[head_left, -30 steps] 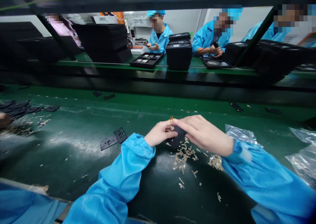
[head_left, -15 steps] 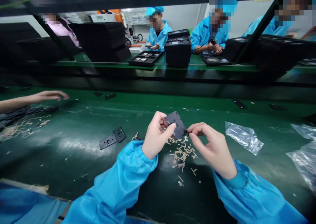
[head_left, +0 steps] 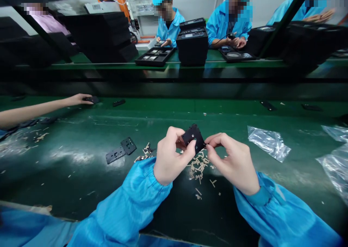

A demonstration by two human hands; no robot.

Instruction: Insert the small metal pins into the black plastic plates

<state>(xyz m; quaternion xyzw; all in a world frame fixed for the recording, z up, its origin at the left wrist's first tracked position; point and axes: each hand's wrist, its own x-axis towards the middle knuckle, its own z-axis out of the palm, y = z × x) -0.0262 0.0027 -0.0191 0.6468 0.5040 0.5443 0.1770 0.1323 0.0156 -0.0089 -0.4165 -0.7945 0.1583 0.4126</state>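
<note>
Between thumb and fingers, my left hand (head_left: pixel 174 152) grips a thin black plastic plate (head_left: pixel 196 135) with small cutouts, tilted above the bench. My right hand (head_left: pixel 231 160) is closed in a pinch at the plate's right corner; whatever its fingertips hold there is too small to name. Under the plate lies a heap of small beige scraps (head_left: pixel 199 167). To the left of my left hand are two flat black plates with cutouts (head_left: pixel 119 152) and a small pile of dark and beige bits (head_left: pixel 146 151).
Clear plastic bags (head_left: pixel 269 143) lie on the right. A co-worker's hand (head_left: pixel 81 99) holds a black part at the far left. Black parts (head_left: pixel 268 105) rest along the back strip. Beyond the ledge stand stacked black trays (head_left: pixel 191 47), with people in blue behind.
The plate has tilted in my left hand, its face now darker, while my right hand stays at its corner. The co-worker's hand has reached right and taken hold of a black part.
</note>
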